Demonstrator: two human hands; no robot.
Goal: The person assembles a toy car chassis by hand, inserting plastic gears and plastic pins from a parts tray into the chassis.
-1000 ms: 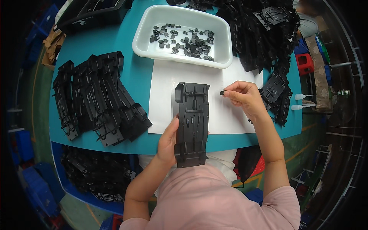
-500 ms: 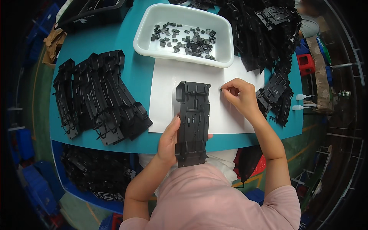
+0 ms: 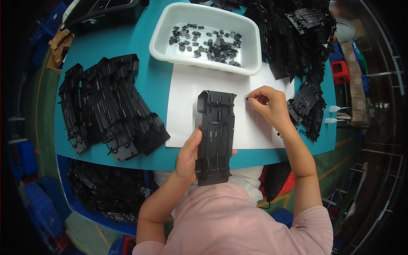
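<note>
My left hand [image 3: 189, 154] grips a long black plastic toy car chassis [image 3: 217, 140] near its lower end, the thumb on its left edge and fingertips showing at the right edge. The chassis stands lengthwise before me, over the table's front edge. To the right of its upper end, my right hand [image 3: 269, 105] pinches a small black plastic piece [image 3: 247, 99] between thumb and forefinger, apart from the chassis. Similar small black pieces [image 3: 221, 50] lie scattered in a white plastic tub [image 3: 163, 54] beyond my hands.
Several more black chassis [image 3: 114, 106] lie stacked at the left of the teal table [image 3: 148, 91]. Others form a heap [image 3: 293, 38] at the far right and a pile [image 3: 307, 100] beside my right arm. White paper [image 3: 180, 104] lies beneath my hands. Two small white bottles [image 3: 332, 109] rest at the right edge.
The held chassis and both hands have shifted very slightly to the right. My grip on the chassis and on the small piece stays the same.
</note>
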